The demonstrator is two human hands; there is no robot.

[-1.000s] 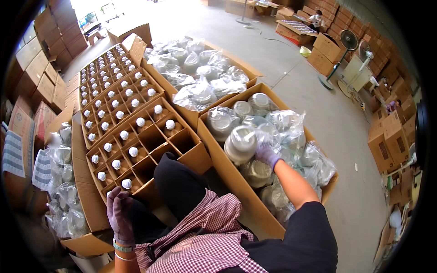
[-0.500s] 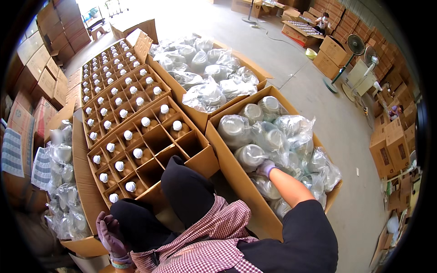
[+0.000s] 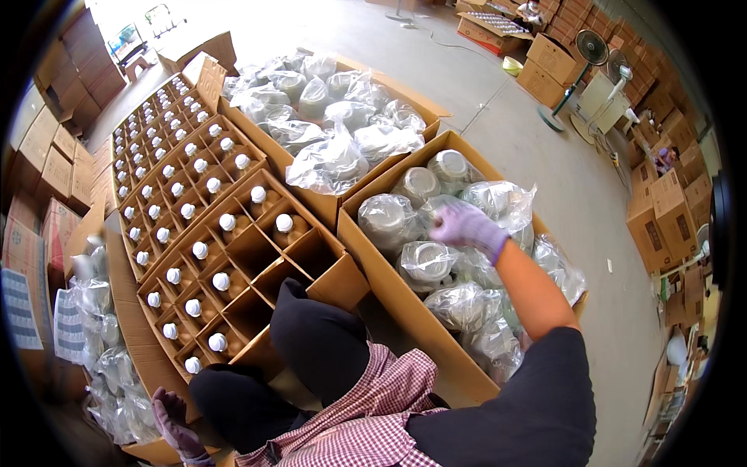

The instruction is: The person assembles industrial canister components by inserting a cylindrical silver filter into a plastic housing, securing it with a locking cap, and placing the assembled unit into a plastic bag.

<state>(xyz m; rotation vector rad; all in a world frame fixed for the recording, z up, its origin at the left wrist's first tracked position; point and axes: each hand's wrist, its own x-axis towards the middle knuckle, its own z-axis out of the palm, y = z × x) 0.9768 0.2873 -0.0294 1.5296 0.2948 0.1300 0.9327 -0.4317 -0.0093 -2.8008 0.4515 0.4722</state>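
My right hand (image 3: 471, 232), in a lavender glove, is over an open carton (image 3: 416, 336) of glass containers in clear plastic bags. Its fingers are curled tight on a clear plastic bag (image 3: 437, 204); what lies inside that part is hard to see. Just below it is a round bagged glass container (image 3: 428, 261). My left hand (image 3: 177, 430), gloved too, hovers low beside my knee with its fingers stretched out and nothing in it. Before my knees stands a divided carton (image 3: 331, 289) with white-capped bottles (image 3: 220, 280) in most cells; several cells nearest the right corner hold none.
Another carton (image 3: 393, 159) of bagged glass adjoins behind. More divided cartons of capped bottles (image 3: 171, 170) run off to the far left, and bagged glass (image 3: 117, 381) lies left. Fans (image 3: 591, 48), stacked boxes (image 3: 661, 226) and a seated person (image 3: 531, 14) are across the floor.
My right hand has risen from among the bagged glass and moved farther away, its fingers now closed on plastic. My left hand has dropped lower. The whole view has shifted slightly.
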